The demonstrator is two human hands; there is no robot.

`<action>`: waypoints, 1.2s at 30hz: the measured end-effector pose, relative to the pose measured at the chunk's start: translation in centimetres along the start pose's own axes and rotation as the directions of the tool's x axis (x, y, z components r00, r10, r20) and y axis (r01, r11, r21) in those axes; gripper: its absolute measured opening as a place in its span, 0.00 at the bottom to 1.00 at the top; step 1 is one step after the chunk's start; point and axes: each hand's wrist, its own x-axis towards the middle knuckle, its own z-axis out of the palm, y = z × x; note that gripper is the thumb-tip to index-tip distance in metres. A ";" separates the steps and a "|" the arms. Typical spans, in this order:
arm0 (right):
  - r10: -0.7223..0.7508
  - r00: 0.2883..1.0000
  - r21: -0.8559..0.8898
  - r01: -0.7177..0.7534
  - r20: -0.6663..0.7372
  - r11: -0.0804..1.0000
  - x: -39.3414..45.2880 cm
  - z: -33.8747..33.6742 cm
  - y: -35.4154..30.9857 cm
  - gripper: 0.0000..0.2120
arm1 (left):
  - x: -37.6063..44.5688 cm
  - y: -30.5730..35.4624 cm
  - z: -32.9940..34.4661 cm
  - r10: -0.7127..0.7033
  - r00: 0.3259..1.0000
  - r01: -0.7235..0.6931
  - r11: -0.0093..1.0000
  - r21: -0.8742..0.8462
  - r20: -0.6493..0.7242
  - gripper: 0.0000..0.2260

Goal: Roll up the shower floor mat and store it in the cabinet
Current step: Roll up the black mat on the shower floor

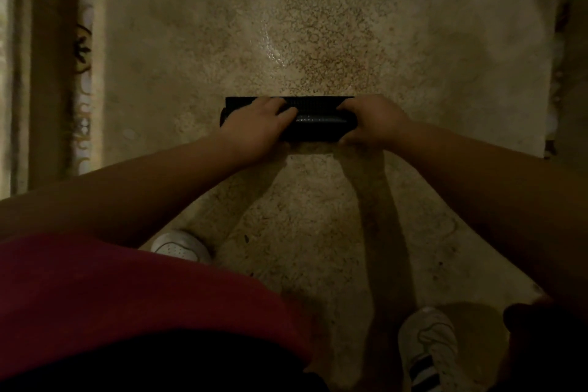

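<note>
Your black mat (313, 122) lies on the speckled floor (318, 25) at 12 o'clock from your feet, nearly all rolled; a narrow flat strip shows along its far edge. You press down on both ends, likely so the roll stays tight and cannot spring open. Left hand (254, 127), at 9 o'clock on the roll, palm down, fingers curled over the top. Right hand (370, 121), at 3 o'clock, wraps its end. Both arms reach forward, nearly straight. No cabinet in view.
</note>
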 end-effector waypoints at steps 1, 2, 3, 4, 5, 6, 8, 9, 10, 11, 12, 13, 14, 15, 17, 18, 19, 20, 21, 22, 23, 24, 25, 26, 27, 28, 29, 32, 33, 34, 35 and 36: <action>0.017 1.000 0.024 -0.017 0.018 1.000 0.4 -0.4 0.0 0.32 | -0.2 0.5 0.5 -0.012 1.000 0.011 0.998 0.062 0.016 0.34; 0.036 0.999 0.058 -0.038 0.033 0.998 0.7 -0.6 0.0 0.33 | -0.2 0.9 1.0 -0.014 0.999 0.010 0.992 0.126 0.030 0.36; 0.057 0.997 0.096 -0.063 0.058 0.993 0.9 -0.8 0.1 0.33 | 0.0 0.9 1.4 -0.008 0.999 0.002 0.984 0.181 0.033 0.37; 0.073 0.992 0.126 -0.086 0.103 0.988 1.0 -0.8 0.2 0.34 | 0.2 0.8 1.6 -0.003 1.000 -0.001 0.978 0.208 0.020 0.36; 0.079 0.983 0.148 -0.104 0.166 0.984 0.9 -0.7 0.3 0.34 | 0.5 0.6 1.6 -0.001 1.000 0.000 0.977 0.213 0.004 0.34; 0.081 0.970 0.177 -0.123 0.228 0.976 0.7 -0.5 0.3 0.34 | 0.8 0.5 1.5 0.001 1.000 -0.002 0.977 0.214 0.002 0.31; 0.075 0.960 0.260 -0.148 0.270 0.954 0.2 0.2 0.5 0.33 | 1.1 0.3 1.3 0.018 0.999 -0.025 0.970 0.240 0.028 0.27; 0.071 0.969 0.257 -0.133 0.236 0.957 -0.2 0.6 0.5 0.33 | 1.1 0.3 1.3 0.028 0.999 -0.037 0.965 0.258 0.039 0.25; 0.065 0.985 0.197 -0.096 0.159 0.976 -0.8 1.2 0.4 0.33 | 1.1 0.3 1.4 0.035 0.999 -0.044 0.961 0.272 0.040 0.23; 0.044 0.998 0.115 -0.049 0.050 0.992 -1.6 1.9 0.3 0.33 | 1.1 0.2 1.4 0.038 0.999 -0.047 0.960 0.276 0.037 0.22; 0.008 0.997 0.036 -0.005 -0.074 0.999 -2.5 2.7 0.0 0.34 | 1.3 0.1 1.3 0.037 0.999 -0.046 0.963 0.267 0.038 0.21; -0.030 0.982 -0.039 0.023 -0.185 0.999 -3.5 3.6 -0.4 0.34 | 1.5 0.0 1.2 0.032 0.998 -0.043 0.968 0.249 0.047 0.20; -0.055 0.963 -0.105 0.028 -0.263 0.994 -4.3 4.6 -0.9 0.35 | 1.6 0.0 1.0 0.027 0.998 -0.040 0.974 0.223 0.062 0.20; -0.068 0.949 -0.155 0.020 -0.309 0.988 -4.9 5.4 -1.4 0.37 | 1.8 -0.1 0.7 0.020 0.997 -0.035 0.980 0.195 0.081 0.21; -0.059 0.948 -0.209 -0.008 -0.312 0.978 -5.0 6.2 -1.9 0.42 | 1.9 -0.1 0.4 0.002 0.991 -0.023 0.988 0.151 0.136 0.21; -0.043 0.957 -0.225 -0.024 -0.287 0.974 -4.5 6.0 -2.0 0.44 | 2.0 -0.1 0.4 -0.009 0.986 -0.014 0.991 0.133 0.168 0.22; -0.031 0.966 -0.241 -0.033 -0.256 0.970 -4.0 5.6 -2.1 0.45 | 2.0 0.0 0.3 -0.016 0.981 -0.005 0.994 0.107 0.194 0.22; -0.028 0.973 -0.252 -0.031 -0.228 0.967 -3.6 5.2 -2.1 0.46 | 1.9 0.1 0.4 -0.021 0.979 0.006 0.997 0.074 0.202 0.23; -0.030 0.977 -0.260 -0.027 -0.213 0.965 -3.3 4.9 -2.1 0.45 | 1.8 0.2 0.4 -0.019 0.983 0.010 0.999 0.051 0.183 0.24; -0.033 0.977 -0.268 -0.026 -0.211 0.963 -3.0 4.7 -2.0 0.43 | 1.6 0.1 0.6 -0.007 0.990 0.000 0.999 0.046 0.139 0.26; -0.041 0.975 -0.282 -0.023 -0.219 0.959 -2.7 4.5 -2.0 0.38 | 1.1 -0.1 0.7 0.016 0.997 -0.020 0.998 0.051 0.080 0.29; -0.053 0.973 -0.297 -0.017 -0.224 0.955 -2.4 4.4 -1.8 0.32 | 0.5 -0.4 0.9 0.037 0.999 -0.038 0.998 0.058 0.024 0.32; -0.061 0.974 -0.300 -0.007 -0.219 0.954 -2.0 4.1 -1.6 0.26 | -0.2 -0.8 1.2 0.045 0.999 -0.043 0.997 0.068 -0.024 0.33; -0.063 0.978 -0.285 0.004 -0.198 0.959 -1.5 3.7 -1.2 0.23 | -0.9 -1.3 1.6 0.031 0.997 -0.025 0.996 0.090 -0.066 0.35; -0.061 0.986 -0.257 0.020 -0.154 0.966 -0.9 3.2 -0.9 0.21 | -1.5 -1.8 2.1 -0.001 0.995 0.013 0.992 0.124 -0.100 0.35; -0.061 0.994 -0.227 0.039 -0.088 0.973 -0.3 2.6 -0.6 0.22 | -2.0 -2.1 2.4 -0.035 0.991 0.055 0.986 0.159 -0.127 0.35; -0.063 0.998 -0.196 0.059 -0.016 0.979 0.2 2.1 -0.4 0.24 | -2.2 -2.4 2.6 -0.061 0.988 0.087 0.979 0.184 -0.143 0.35; -0.026 0.992 -0.103 0.039 0.126 0.994 1.7 0.8 0.1 0.29 | -1.2 -3.2 1.9 -0.064 0.991 0.088 0.974 0.208 -0.116 0.32; -0.019 0.991 -0.099 0.032 0.133 0.995 1.8 0.5 0.2 0.29 | -0.7 -3.5 1.6 -0.046 0.994 0.066 0.977 0.204 -0.098 0.31; -0.030 0.994 -0.104 0.041 0.102 0.994 1.7 0.4 0.2 0.31 | -0.4 -3.7 1.3 -0.030 0.996 0.047 0.980 0.191 -0.088 0.30; -0.060 0.998 -0.114 0.063 0.027 0.992 1.1 0.5 0.3 0.34 | -0.1 -4.0 1.1 -0.024 0.996 0.038 0.985 0.169 -0.081 0.30; -0.093 0.993 -0.127 0.083 -0.074 0.988 0.2 1.0 0.6 0.37 | 0.2 -4.2 0.9 -0.029 0.997 0.039 0.989 0.141 -0.072 0.30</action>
